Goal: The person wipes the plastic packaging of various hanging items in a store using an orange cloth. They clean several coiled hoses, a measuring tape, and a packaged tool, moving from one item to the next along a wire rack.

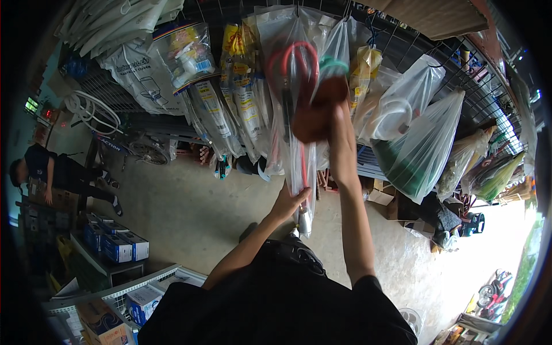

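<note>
My left hand (290,203) grips the lower end of a long clear plastic bag (296,159), which hangs in front of a wire mesh rack. Inside the bag a looped red hose (302,46) shows at the top, and a metal fitting (303,212) shows near the bottom. Higher up, my right hand (343,129) holds a reddish-brown cloth (311,124) against or just before the bag; motion blurs it, and whether it touches cannot be told. The cloth hides part of the bag and of a green item (334,64) in the neighbouring bag.
Packaged goods (248,103) hang left of the bag. To the right hangs a large clear bag with green contents (420,146). A cardboard sheet (435,17) juts out overhead. Blue-and-white boxes (116,246) stand at left, where a person (56,172) is farther off.
</note>
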A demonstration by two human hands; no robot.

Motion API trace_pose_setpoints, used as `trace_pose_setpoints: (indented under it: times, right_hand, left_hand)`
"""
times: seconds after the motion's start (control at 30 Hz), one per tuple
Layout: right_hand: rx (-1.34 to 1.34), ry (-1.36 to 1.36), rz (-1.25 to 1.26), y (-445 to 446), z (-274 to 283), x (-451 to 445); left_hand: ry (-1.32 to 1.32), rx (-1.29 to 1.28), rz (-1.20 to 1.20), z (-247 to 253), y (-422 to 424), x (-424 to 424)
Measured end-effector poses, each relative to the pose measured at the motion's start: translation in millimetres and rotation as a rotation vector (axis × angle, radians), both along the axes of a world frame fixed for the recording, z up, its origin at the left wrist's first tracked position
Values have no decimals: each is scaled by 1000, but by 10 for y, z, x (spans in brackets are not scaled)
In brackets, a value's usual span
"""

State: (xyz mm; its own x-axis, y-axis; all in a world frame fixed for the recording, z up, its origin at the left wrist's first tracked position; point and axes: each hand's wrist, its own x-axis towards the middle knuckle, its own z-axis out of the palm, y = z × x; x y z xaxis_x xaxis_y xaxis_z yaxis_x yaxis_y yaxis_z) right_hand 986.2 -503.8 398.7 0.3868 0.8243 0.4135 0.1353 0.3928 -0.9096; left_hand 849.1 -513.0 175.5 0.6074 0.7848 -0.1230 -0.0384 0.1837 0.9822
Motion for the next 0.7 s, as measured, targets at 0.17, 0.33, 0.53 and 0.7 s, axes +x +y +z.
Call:
trace_pose_setpoints:
  times: [0.17, 0.33, 0.53, 0.7]
  right_hand:
    - [61, -1183, -659, 900, -65, -115]
    - [-54, -915, -617, 690, -710, -353]
    - [-157, -1144, -993, 1278, -264, -426]
    - [-9, -1043, -1030, 1577, 41, -556]
  left_hand:
    - [-12, 23, -40, -4, -135, 146]
    - [142, 123, -16, 36, 94, 3]
    - [187, 306, -54, 137, 243, -286]
    - [116, 293, -220, 188, 368, -493]
